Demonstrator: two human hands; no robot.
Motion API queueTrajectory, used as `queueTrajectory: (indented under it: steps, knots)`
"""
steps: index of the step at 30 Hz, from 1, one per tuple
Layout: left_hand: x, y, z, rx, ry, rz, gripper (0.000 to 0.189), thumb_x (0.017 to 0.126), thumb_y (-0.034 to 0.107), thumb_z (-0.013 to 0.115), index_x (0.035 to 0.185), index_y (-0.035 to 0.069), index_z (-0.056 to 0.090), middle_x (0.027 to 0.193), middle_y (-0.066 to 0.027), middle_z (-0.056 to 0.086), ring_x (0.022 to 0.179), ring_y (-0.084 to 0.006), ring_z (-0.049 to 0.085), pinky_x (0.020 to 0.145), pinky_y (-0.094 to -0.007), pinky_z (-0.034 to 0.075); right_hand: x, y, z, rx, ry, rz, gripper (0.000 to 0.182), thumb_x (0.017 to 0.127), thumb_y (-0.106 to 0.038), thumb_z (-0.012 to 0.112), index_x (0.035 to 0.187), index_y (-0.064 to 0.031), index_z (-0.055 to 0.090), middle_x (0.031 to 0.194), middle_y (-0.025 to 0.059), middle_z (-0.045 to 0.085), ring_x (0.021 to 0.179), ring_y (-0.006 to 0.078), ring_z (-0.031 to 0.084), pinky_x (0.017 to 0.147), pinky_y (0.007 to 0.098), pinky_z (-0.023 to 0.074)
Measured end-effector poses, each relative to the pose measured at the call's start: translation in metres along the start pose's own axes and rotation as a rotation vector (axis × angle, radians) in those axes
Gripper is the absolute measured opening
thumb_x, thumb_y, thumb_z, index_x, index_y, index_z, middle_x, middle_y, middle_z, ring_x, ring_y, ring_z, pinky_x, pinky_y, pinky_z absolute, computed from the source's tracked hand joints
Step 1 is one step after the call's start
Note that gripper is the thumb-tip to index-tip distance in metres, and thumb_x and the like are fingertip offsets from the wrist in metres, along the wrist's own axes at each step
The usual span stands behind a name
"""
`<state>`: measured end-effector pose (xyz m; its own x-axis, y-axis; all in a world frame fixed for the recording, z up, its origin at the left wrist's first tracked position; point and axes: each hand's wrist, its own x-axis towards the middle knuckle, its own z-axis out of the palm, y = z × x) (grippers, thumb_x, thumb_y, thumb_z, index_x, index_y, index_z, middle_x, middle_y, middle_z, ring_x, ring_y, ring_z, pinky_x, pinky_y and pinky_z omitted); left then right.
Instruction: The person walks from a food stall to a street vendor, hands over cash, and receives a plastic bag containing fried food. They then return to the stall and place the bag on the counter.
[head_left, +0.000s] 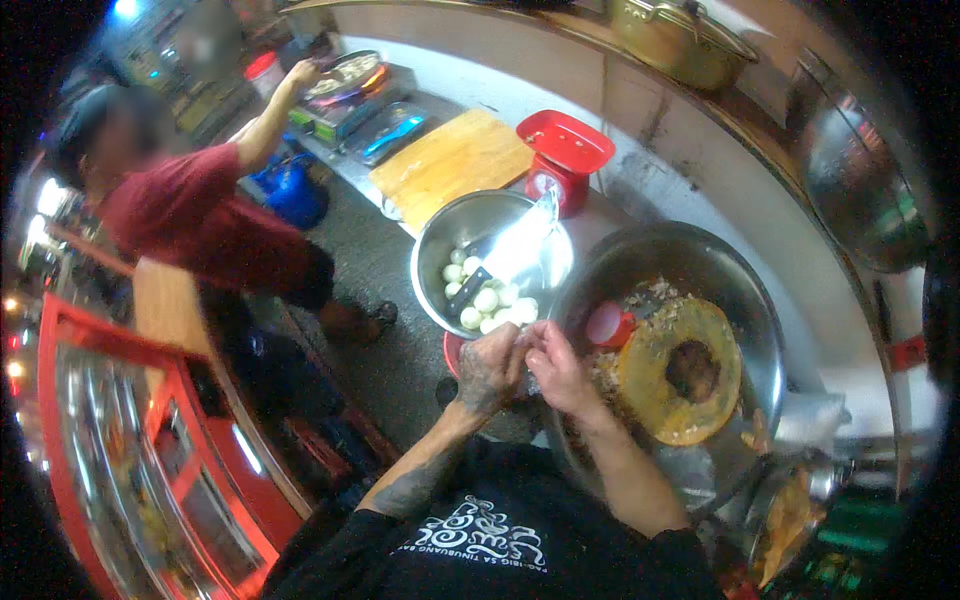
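My left hand (491, 364) and my right hand (556, 366) meet at the near rim of a steel mixing bowl (429, 255). Their fingers are curled together at the tips; whether something small sits between them is hidden. Inside the bowl lie several pale round pieces (486, 300), which look like peeled onions. A broad-bladed knife (517, 244) rests across the bowl, its black handle (469, 291) among the pieces and its bright blade leaning on the far right rim.
Right of the bowl stands a large metal basin (757, 315) with a yellow ring-shaped object (682, 420) and a red cup (611, 326). Beyond are a red kitchen scale (559, 180), a wooden board (457, 157) and a blue-handled tool (394, 139). A co-worker (202, 195) reaches to a pan (349, 79) on a stove.
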<state>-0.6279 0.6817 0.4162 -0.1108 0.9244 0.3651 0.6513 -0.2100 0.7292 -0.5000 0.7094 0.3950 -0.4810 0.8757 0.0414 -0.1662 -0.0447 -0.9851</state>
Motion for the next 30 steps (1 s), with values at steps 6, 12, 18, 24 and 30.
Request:
queueTrajectory:
  steps: [6, 12, 18, 24, 30]
  knots:
    - [0.02, -0.064, -0.042, -0.121, -0.129, 0.03, 0.019, 0.086, 0.014, 0.053, 0.072, 0.001, 0.05, 0.06, -0.0173, 0.051, 0.054, -0.0343, 0.055, 0.049, -0.0407, 0.041, 0.03, 0.026, 0.055, -0.154, 0.129, 0.12, 0.019, 0.081, -0.001, 0.043, 0.1, -0.0028, 0.044, 0.094, 0.0026, 0.048, 0.089, 0.0092, 0.045, 0.082, 0.0256, 0.04]
    - [0.022, -0.103, -0.052, -0.397, -0.086, -0.286, 0.029, 0.092, 0.022, 0.047, 0.075, 0.0, 0.056, 0.061, -0.012, 0.054, 0.056, -0.0211, 0.052, 0.054, -0.0345, 0.041, 0.06, 0.029, 0.096, -0.184, 0.271, 0.181, 0.017, 0.076, -0.003, 0.048, 0.093, -0.0026, 0.046, 0.083, 0.0031, 0.049, 0.077, 0.0097, 0.045, 0.067, 0.0258, 0.0407]
    - [0.037, -0.117, -0.049, -0.567, -0.218, -0.395, 0.029, 0.091, 0.025, 0.051, 0.081, 0.0, 0.06, 0.063, -0.0046, 0.055, 0.06, -0.0106, 0.048, 0.055, -0.0304, 0.041, 0.067, 0.024, 0.097, -0.277, 0.376, 0.219, 0.011, 0.078, -0.002, 0.046, 0.089, -0.0027, 0.046, 0.08, 0.0035, 0.049, 0.074, 0.0093, 0.045, 0.064, 0.0259, 0.0399]
    - [0.035, -0.15, -0.065, -0.469, -0.236, -0.568, 0.023, 0.087, 0.019, 0.057, 0.079, -0.001, 0.058, 0.064, -0.005, 0.059, 0.058, -0.0095, 0.053, 0.054, -0.0268, 0.044, 0.04, 0.022, 0.083, 0.086, 0.525, 0.385, 0.01, 0.087, -0.007, 0.044, 0.097, -0.0045, 0.044, 0.073, 0.0047, 0.05, 0.054, 0.0103, 0.046, 0.044, 0.0247, 0.0382]
    - [0.014, -0.137, -0.042, -0.77, -0.353, -0.58, 0.02, 0.089, 0.023, 0.058, 0.089, 0.003, 0.057, 0.071, 0.002, 0.057, 0.061, -0.0074, 0.05, 0.059, -0.0224, 0.043, 0.036, 0.015, 0.071, 0.221, 0.6, 0.3, 0.008, 0.089, -0.007, 0.044, 0.096, -0.0035, 0.045, 0.073, 0.0041, 0.051, 0.053, 0.0073, 0.046, 0.043, 0.021, 0.0381]
